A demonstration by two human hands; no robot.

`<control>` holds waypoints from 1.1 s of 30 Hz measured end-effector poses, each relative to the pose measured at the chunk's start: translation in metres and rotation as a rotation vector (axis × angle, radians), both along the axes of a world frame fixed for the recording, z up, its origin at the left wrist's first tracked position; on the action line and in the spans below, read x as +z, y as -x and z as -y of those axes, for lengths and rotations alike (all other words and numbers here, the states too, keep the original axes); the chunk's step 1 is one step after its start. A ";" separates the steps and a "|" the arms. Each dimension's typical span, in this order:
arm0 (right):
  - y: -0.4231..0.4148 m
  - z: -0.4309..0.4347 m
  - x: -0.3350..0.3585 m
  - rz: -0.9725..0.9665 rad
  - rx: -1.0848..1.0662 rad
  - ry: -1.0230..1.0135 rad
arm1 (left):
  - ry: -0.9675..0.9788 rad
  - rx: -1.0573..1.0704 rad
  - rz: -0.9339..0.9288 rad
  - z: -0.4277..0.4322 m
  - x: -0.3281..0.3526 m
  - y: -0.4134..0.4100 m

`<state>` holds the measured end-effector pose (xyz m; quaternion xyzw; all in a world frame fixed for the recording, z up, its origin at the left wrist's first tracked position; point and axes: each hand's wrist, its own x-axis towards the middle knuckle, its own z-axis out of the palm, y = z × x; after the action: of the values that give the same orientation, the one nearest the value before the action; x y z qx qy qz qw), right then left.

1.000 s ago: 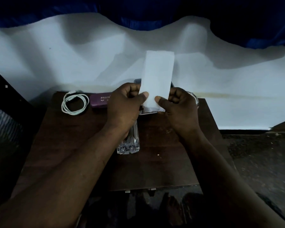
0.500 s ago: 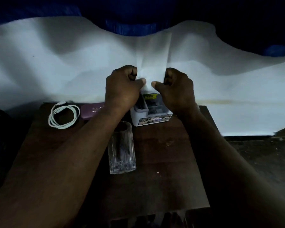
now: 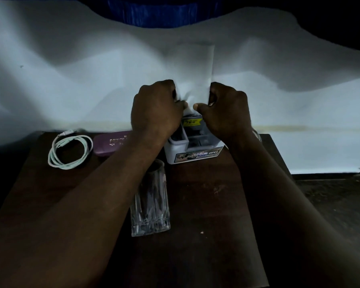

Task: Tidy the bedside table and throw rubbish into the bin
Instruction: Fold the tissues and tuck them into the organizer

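Note:
A white sheet of paper [image 3: 197,69] stands upright above the back of the dark wooden bedside table [image 3: 216,204]. My left hand [image 3: 156,109] grips its lower left part, and my right hand [image 3: 227,111] grips its lower right part; the paper is creased between them. Both fists hover over a small white box with a printed label [image 3: 193,150]. A clear drinking glass [image 3: 150,202] stands upright on the table, partly behind my left forearm.
A coiled white cable [image 3: 70,150] and a purple case [image 3: 110,143] lie at the table's back left. A white bed sheet [image 3: 71,80] runs behind the table. Dark floor [image 3: 330,204] lies to the right.
Both hands have lifted the paper higher and farther back, and their grip has tightened, creasing its lower end. The white box under them has come into view.

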<state>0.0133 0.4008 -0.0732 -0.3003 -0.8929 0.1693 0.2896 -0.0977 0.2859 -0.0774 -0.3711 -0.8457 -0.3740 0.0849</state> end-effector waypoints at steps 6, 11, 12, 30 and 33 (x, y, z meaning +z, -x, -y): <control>-0.002 -0.002 0.001 -0.013 0.026 0.018 | 0.021 0.024 -0.119 0.002 -0.002 -0.003; -0.006 -0.012 0.013 0.038 -0.020 0.003 | 0.050 0.003 -0.098 0.005 0.000 -0.003; -0.007 -0.013 0.014 0.055 -0.023 0.000 | 0.062 -0.003 -0.090 0.004 0.002 -0.004; -0.009 -0.017 0.002 0.057 -0.007 0.050 | 0.046 0.045 0.012 0.002 0.008 -0.006; -0.009 -0.015 -0.001 0.037 0.012 0.087 | 0.099 -0.005 -0.005 0.003 0.003 -0.004</control>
<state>0.0225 0.4154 -0.0739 -0.3103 -0.8917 0.2041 0.2587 -0.0938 0.2834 -0.0740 -0.3778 -0.8621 -0.3310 0.0676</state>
